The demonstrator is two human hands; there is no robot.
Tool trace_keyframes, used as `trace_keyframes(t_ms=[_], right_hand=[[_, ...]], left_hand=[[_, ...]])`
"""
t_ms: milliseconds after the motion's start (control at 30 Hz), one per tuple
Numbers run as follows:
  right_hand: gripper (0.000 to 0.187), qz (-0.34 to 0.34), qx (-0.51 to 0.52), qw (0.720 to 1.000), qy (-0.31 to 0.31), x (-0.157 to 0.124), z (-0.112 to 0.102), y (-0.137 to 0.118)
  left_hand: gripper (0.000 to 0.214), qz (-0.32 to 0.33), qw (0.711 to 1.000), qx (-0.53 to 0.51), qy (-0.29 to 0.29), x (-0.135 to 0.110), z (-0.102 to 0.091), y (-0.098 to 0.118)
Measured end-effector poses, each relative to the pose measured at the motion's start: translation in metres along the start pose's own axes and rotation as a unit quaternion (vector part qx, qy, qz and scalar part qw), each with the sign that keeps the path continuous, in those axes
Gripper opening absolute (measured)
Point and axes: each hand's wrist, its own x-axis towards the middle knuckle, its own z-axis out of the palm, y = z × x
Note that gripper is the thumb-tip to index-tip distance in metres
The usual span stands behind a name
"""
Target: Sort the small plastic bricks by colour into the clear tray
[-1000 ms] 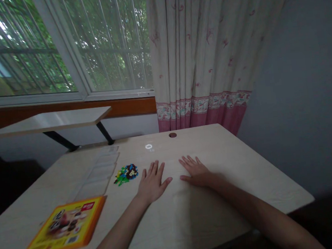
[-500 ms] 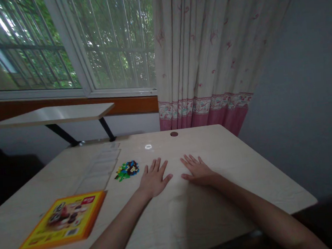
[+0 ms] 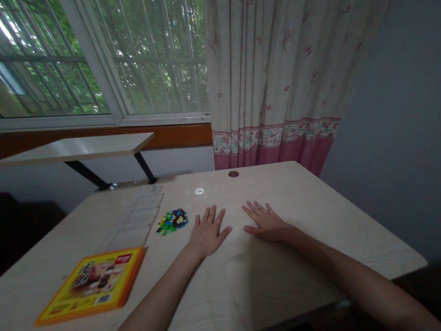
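Packaging in yellow and orange is laid flat, contents hidden. Clear trays are lined up behind; whether they are filled cannot be told. Coloured pieces are heaped beside the left hand, stretched near-left to far-right. Left and right hand are kept palm-down, fingers spread, unmoved on the tabletop since a second ago.

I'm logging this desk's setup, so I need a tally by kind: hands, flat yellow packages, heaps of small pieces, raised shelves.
Hands: 2 (left hand, right hand)
Flat yellow package: 1
Heap of small coloured pieces: 1 (single pieces too small to count)
Raised shelf: 1
Total: 5
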Motion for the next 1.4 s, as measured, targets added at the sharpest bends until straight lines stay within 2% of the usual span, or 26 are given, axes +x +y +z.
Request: trace_keyframes(t_ms=[900, 1400], right_hand=[[0.081, 0.009, -0.011, 1.000, -0.006, 0.0005, 0.0003, -0.0007], [0.074, 0.008, -0.008, 1.000, -0.007, 0.0004, 0.0001, -0.0004]], left_hand=[[0.065, 0.003, 1.000, -0.005, -0.005, -0.0017, -0.0025, 0.0009], [0.065, 0.006, 1.000, -0.004, -0.001, -0.0021, -0.0027, 0.0009]])
